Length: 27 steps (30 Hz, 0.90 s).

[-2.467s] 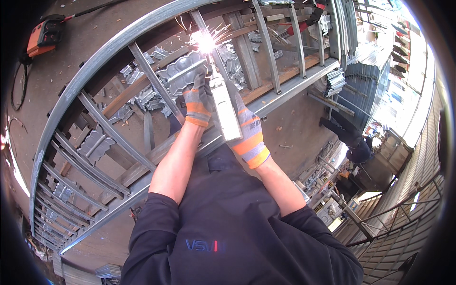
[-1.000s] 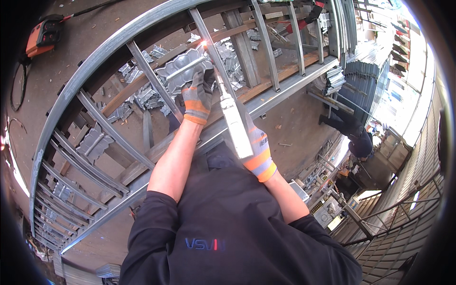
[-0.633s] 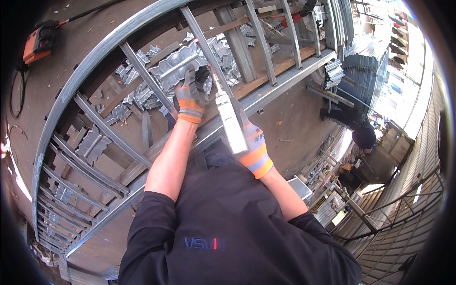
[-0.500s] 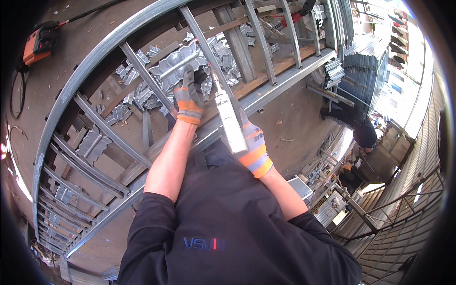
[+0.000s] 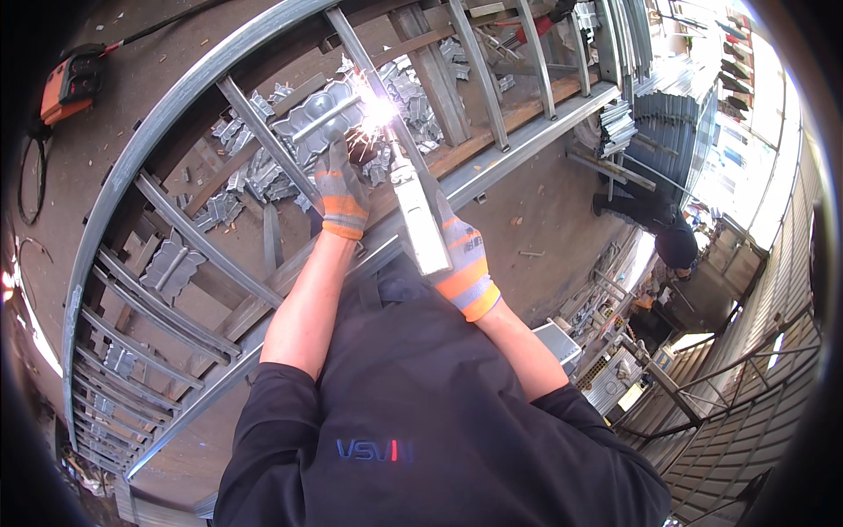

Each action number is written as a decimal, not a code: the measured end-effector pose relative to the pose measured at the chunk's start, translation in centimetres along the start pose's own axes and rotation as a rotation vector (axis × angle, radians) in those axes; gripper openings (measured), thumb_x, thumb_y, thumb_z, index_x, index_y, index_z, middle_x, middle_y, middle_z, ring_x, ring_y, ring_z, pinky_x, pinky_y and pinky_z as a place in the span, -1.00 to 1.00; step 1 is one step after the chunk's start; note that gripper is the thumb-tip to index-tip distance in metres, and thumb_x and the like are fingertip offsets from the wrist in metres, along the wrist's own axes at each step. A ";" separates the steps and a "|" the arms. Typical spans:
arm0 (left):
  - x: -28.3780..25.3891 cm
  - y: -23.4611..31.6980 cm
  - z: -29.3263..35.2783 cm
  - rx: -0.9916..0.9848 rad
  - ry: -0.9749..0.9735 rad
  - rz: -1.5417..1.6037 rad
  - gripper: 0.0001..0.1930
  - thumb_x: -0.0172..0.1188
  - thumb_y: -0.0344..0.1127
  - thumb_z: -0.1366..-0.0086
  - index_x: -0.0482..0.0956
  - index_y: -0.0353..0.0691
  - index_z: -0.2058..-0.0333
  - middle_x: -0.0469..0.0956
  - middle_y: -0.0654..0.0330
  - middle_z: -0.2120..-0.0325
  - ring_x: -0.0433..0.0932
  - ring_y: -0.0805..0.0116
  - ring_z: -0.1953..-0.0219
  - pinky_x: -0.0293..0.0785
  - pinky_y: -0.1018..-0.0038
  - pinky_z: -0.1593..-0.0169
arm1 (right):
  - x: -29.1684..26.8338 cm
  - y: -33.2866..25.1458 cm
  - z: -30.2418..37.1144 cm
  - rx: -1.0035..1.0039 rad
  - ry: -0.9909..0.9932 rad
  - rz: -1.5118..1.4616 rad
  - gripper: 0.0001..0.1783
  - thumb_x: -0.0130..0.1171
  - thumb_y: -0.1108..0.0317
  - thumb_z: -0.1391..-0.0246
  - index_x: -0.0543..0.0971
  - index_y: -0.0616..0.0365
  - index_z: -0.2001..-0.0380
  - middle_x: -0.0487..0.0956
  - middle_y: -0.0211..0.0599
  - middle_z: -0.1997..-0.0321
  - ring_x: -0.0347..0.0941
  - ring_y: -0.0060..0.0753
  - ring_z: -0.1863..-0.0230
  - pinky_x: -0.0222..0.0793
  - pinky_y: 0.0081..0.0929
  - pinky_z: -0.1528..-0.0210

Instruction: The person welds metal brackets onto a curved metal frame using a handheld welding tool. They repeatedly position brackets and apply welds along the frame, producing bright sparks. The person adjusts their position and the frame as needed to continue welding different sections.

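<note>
My right hand (image 5: 463,255), in a grey and orange work glove, is wrapped round a silver, box-bodied handheld welding gun (image 5: 420,224). The gun's nozzle reaches a flat crossbar (image 5: 349,42) of a curved steel frame (image 5: 183,95). A glaring white-violet spot with flying sparks burns at its tip. Beside that spot, my gloved left hand (image 5: 341,189) grips the near edge of a scalloped ornamental metal plate (image 5: 307,145), which has a round rod (image 5: 327,119) across it. One end of the rod meets the bar at the glare. Some left fingertips are hidden behind the plate.
Many loose stamped metal ornaments (image 5: 257,176) lie heaped beneath the frame. Another plate with a rod (image 5: 171,268) sits between bars at left. An orange machine (image 5: 68,88) with a cable stands far left. A person in dark clothes (image 5: 672,237) bends near stacked metal sheets (image 5: 667,132) at right.
A bright arc and sparks have appeared at the gun's tip. The gun and my right hand have shifted slightly left. My left hand has moved slightly down and left on the plate.
</note>
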<state>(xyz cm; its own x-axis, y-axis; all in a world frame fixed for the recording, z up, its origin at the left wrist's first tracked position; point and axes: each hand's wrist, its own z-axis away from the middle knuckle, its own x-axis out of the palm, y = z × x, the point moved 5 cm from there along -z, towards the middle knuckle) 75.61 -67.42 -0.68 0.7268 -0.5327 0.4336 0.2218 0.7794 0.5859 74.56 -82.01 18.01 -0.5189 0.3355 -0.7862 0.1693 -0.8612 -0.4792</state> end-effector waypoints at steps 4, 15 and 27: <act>0.2 -0.9 -0.6 -0.003 0.002 0.178 -0.46 0.20 0.14 -0.60 0.72 -0.36 0.12 0.73 0.16 0.29 0.67 0.35 0.27 0.64 0.39 0.13 | 0.0 0.1 0.1 0.012 0.000 -0.002 -0.46 0.43 0.31 -0.26 0.50 0.23 -0.22 0.71 -0.01 0.26 0.66 0.15 0.33 0.57 -0.13 0.32; -0.2 -0.8 -0.7 0.000 -0.051 0.152 -0.52 0.26 0.09 -0.58 0.69 -0.33 0.06 0.72 0.13 0.26 0.69 0.29 0.22 0.68 0.34 0.10 | -0.1 0.2 0.2 0.002 -0.001 -0.033 -0.44 0.44 0.29 -0.26 0.50 0.23 -0.24 0.72 0.00 0.22 0.68 0.13 0.31 0.59 -0.16 0.30; -0.2 -1.0 -0.7 -0.022 -0.019 0.131 -0.56 0.19 0.02 -0.63 0.67 -0.33 -0.04 0.75 0.13 0.17 0.70 0.30 0.18 0.67 0.35 0.06 | -0.2 -0.3 0.1 -0.040 -0.003 -0.042 -0.41 0.46 0.28 -0.24 0.49 0.23 -0.25 0.72 -0.01 0.20 0.67 0.16 0.30 0.59 -0.14 0.29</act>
<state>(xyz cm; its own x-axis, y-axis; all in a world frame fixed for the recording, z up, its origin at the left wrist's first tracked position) 75.66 -67.81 -1.80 0.7380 -0.4321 0.5183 0.1401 0.8494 0.5088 74.55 -81.80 18.35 -0.5284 0.3698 -0.7642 0.1810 -0.8304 -0.5270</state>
